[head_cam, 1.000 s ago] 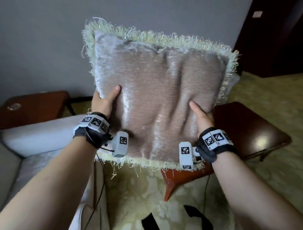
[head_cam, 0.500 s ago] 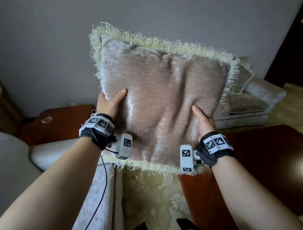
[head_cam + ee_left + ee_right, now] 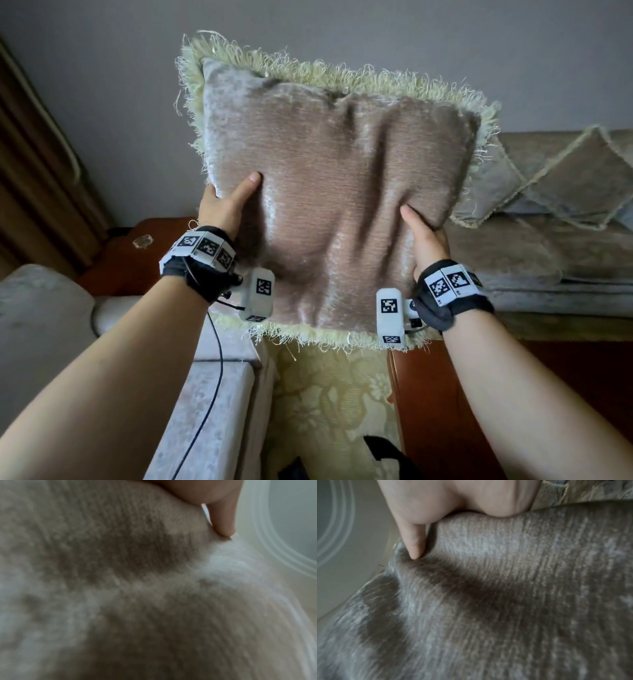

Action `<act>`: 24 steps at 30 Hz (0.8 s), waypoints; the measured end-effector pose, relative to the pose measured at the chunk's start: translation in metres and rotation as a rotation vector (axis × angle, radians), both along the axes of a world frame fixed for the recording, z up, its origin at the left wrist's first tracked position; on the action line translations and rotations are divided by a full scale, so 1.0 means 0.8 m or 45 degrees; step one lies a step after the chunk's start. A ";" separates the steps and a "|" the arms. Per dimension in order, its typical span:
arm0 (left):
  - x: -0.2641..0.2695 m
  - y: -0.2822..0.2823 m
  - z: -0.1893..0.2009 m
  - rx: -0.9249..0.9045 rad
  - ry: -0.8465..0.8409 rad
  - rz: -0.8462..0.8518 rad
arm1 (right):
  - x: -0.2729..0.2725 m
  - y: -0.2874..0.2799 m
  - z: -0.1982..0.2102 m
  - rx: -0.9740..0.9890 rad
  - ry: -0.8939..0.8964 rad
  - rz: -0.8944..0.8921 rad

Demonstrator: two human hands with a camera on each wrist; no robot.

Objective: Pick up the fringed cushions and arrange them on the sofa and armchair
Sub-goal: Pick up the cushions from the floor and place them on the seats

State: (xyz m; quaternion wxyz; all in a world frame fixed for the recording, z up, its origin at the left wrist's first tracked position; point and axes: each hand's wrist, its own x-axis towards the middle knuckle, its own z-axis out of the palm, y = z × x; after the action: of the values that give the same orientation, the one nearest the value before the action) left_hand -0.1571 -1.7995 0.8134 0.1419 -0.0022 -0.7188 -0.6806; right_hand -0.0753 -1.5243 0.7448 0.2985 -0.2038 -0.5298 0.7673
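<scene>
A beige velvet fringed cushion (image 3: pixel 337 205) with pale yellow fringe is held up in front of me, tilted. My left hand (image 3: pixel 222 205) grips its left edge, thumb on the front face, the other fingers hidden behind. My right hand (image 3: pixel 424 236) grips its right edge the same way. The left wrist view is filled by the cushion fabric (image 3: pixel 137 588) with my thumb (image 3: pixel 223 520) pressing in. In the right wrist view my thumb (image 3: pixel 414 540) dents the cushion (image 3: pixel 505 601). Two more fringed cushions (image 3: pixel 579 178) lean on the sofa (image 3: pixel 534 260) at the right.
An armchair arm (image 3: pixel 41 308) sits at the lower left. A dark wooden side table (image 3: pixel 137 253) with a glass dish (image 3: pixel 143 241) stands behind it. A wooden coffee table (image 3: pixel 479 411) lies at the lower right. Patterned carpet (image 3: pixel 329 404) runs between them. A brown curtain (image 3: pixel 27 171) hangs at the left.
My view has swung left and up with the cushion still held in both hands. The sofa with its cushions has come into view at the right, and the curtain at the left.
</scene>
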 end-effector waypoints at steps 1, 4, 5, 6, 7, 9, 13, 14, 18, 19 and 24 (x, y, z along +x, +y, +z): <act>-0.018 0.002 -0.001 0.002 -0.011 0.003 | -0.018 0.002 0.000 -0.004 0.003 0.007; -0.079 0.005 -0.009 0.029 -0.043 0.004 | -0.077 0.006 -0.007 0.002 -0.002 0.015; -0.101 0.007 -0.013 0.033 -0.054 -0.003 | -0.099 0.007 -0.010 0.001 -0.017 0.009; -0.125 0.009 -0.018 0.040 -0.066 -0.014 | -0.122 0.008 -0.014 -0.001 -0.035 0.002; -0.150 0.010 -0.023 0.052 -0.074 -0.031 | -0.147 0.010 -0.019 -0.004 -0.049 -0.008; -0.199 0.012 -0.028 0.066 -0.079 -0.068 | -0.195 0.013 -0.028 -0.009 -0.091 -0.037; -0.302 0.017 -0.020 0.096 -0.090 -0.120 | -0.285 0.014 -0.027 -0.015 -0.148 -0.070; -0.328 0.020 -0.018 0.113 -0.093 -0.143 | -0.303 0.015 -0.025 -0.021 -0.156 -0.083; -0.410 0.040 -0.006 0.104 -0.093 -0.242 | -0.366 0.022 -0.021 -0.065 -0.174 -0.138; -0.428 0.045 -0.005 0.113 -0.092 -0.257 | -0.380 0.024 -0.019 -0.066 -0.172 -0.144; -0.517 0.080 -0.010 0.144 -0.111 -0.306 | -0.462 0.050 -0.022 -0.042 -0.169 -0.200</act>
State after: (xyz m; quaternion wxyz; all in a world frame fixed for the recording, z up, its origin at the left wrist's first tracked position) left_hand -0.5709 -1.7358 0.8052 0.0277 -0.0508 -0.6795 -0.7314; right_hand -0.4452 -1.4843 0.7269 0.3188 -0.2999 -0.5180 0.7349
